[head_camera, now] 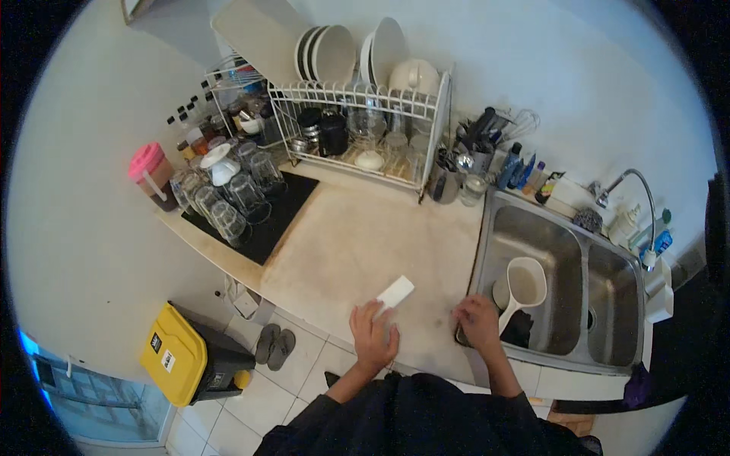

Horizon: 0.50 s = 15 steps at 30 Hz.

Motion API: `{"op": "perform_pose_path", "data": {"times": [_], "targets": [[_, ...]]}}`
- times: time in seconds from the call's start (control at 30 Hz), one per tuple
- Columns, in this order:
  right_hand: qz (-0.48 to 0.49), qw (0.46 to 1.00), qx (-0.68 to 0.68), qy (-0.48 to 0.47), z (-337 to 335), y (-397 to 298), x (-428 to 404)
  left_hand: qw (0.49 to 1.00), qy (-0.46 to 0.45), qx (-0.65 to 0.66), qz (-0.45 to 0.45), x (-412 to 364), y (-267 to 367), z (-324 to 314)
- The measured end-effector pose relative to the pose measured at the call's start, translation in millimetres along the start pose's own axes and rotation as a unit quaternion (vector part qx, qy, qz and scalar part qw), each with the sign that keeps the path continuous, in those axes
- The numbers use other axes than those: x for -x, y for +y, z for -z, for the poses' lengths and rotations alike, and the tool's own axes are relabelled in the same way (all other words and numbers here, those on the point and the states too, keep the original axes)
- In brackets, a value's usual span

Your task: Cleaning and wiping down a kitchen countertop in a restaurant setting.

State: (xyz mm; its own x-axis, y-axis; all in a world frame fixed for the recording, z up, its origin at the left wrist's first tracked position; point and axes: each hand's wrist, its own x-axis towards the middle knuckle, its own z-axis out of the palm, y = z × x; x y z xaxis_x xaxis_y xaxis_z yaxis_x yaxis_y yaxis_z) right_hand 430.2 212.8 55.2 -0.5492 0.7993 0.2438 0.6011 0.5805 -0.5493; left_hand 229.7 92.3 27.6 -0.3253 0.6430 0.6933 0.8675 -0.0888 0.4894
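My left hand [373, 337] is low over the pale countertop [348, 239], thumb spread from the fingers. Its fingertips meet or cover the near end of a small white rectangular block [397, 292]; whether they grip it I cannot tell. My right hand [479, 324] hovers with curled fingers at the left rim of the steel double sink [583, 268]. Anything inside those fingers is hidden. Close to it, a white long-handled dipper [527, 280] rests in the left basin, its handle towards me. A dark cloth-like item [517, 329] lies beside that handle.
A white wire dish rack [353, 94] with plates and jars stands at the back. Upturned glass mugs [231, 196] cover part of a black mat [285, 228] on the left. Utensil holders [445, 183] and a curved faucet [636, 174] line the wall. A yellow-lidded bin [174, 356] stands below left.
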Motion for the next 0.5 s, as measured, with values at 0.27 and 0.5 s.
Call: {"op": "perform_pose_path", "data": {"times": [0.27,0.5], "targets": [[-0.008,0.996,-0.086,-0.033,13.4,-30.4,-14.9,0.998,-0.012,0.041,0.044,-2.5,-2.1,-1.0],[0.071,0.997,0.035,0.010,-14.7,-24.4,7.5,0.995,-0.011,0.065,0.073,2.2,1.3,1.1]]}}
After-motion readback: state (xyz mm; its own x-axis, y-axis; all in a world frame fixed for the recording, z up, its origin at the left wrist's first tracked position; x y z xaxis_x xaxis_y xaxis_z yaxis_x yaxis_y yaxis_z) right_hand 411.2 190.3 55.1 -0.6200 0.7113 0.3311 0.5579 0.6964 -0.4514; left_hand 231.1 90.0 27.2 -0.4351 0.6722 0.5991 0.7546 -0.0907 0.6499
